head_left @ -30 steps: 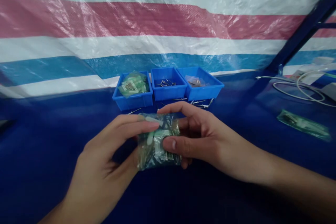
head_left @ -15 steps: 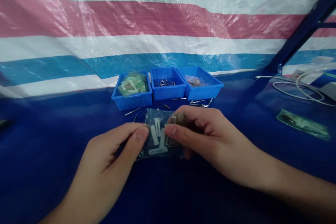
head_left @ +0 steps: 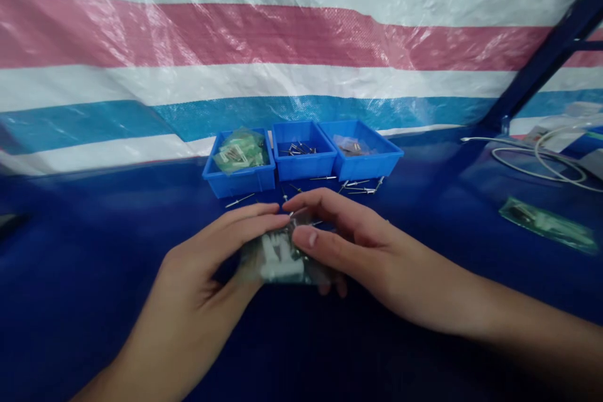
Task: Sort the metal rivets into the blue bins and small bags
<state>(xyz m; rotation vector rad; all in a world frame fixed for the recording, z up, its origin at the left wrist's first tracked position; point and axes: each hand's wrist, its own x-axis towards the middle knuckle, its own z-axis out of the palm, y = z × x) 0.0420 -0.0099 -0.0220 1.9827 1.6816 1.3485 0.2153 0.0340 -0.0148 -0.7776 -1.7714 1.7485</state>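
Note:
A small clear plastic bag [head_left: 281, 264], with white plastic wall plugs and metal screws inside, is between my two hands above the blue table. My left hand [head_left: 205, 264] grips its left side, fingers reaching over the top edge and the thumb mostly hidden behind the bag. On the right, my right hand [head_left: 372, 251] pinches the bag with the thumb on its front; some fingertips show below it. The bag is tilted and slightly blurred. Just beyond the hands lie loose pop rivets [head_left: 358, 188] with long thin stems.
Three blue bins stand in a row behind: the left bin [head_left: 240, 186] holds green-tinted bags, the middle bin [head_left: 306, 168] loose rivets, the right bin [head_left: 370, 166] a small bag. Rightward lie another filled bag [head_left: 549, 226] and a white cable [head_left: 518, 169]. A striped sheet [head_left: 282, 38] hangs behind.
My left thumb has left the bag's front and gone behind it, while the left fingers have come over its top. The bag has tipped; its upper part is now covered.

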